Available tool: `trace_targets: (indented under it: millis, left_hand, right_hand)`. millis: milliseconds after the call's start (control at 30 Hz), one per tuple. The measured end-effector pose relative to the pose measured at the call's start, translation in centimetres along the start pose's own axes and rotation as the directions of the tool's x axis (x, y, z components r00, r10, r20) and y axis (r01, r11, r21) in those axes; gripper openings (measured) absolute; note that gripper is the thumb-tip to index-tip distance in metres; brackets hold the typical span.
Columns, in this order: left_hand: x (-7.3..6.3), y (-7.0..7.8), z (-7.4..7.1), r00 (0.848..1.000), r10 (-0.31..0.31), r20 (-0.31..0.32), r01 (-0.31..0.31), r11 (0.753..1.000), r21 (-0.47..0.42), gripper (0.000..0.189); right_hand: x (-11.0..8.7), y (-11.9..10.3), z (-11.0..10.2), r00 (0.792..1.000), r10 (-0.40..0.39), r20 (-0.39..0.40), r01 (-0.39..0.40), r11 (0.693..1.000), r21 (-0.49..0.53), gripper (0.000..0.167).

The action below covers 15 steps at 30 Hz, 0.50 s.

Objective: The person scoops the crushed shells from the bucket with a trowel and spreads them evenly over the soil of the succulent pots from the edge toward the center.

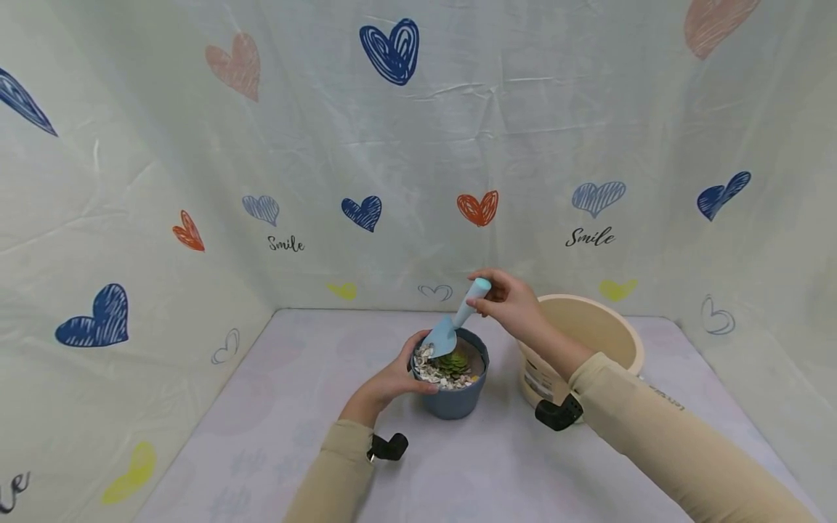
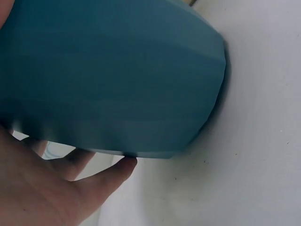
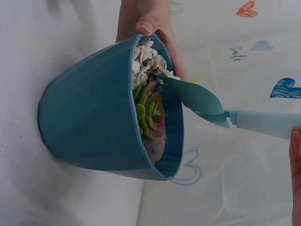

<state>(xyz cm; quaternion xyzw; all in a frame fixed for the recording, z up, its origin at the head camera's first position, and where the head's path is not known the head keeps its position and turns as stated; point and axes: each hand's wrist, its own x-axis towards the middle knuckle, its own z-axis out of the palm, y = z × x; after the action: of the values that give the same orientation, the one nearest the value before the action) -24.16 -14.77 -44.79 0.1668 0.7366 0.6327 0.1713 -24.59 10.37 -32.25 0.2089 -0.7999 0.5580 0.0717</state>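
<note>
A blue plant pot (image 1: 451, 404) stands upright on the table, with a green succulent (image 1: 453, 365) and whitish stones (image 1: 428, 369) inside. Around its left side lies my left hand (image 1: 390, 378), the thumb over the near rim. In the left wrist view, fingers (image 2: 108, 181) touch the pot's wall. My right hand (image 1: 513, 301) pinches the pale handle of a small blue trowel (image 1: 441, 339) above the rim. The right wrist view has the trowel blade (image 3: 200, 96) tilted down, its tip at the stones beside the succulent (image 3: 149, 113). Part of the soil area, at the right, bears no stones.
A large cream bucket (image 1: 631, 341) stands right of the pot, partly behind my right forearm. The pale table (image 1: 275, 414) ends at a hanging sheet (image 1: 418, 145) printed with hearts. Small dark specks (image 2: 205, 162) lie on the table near the pot.
</note>
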Motion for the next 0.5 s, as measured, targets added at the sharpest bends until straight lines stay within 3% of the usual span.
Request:
trace_targets:
  millis: [200,500]
  left_hand:
    - [-0.26,0.02,0.45,0.999,0.01,-0.042,-0.009,1.0,0.012,0.102]
    - [-0.44,0.11,0.68,0.999,0.016,-0.048,-0.015,1.0,0.024,0.102]
  right_hand:
    - [0.1,0.01,0.02,1.0,-0.011,-0.003,0.011,1.0,-0.004,0.039]
    - [-0.1,-0.15,-0.17,1.0,0.004,-0.006,-0.004,1.0,0.01,0.04]
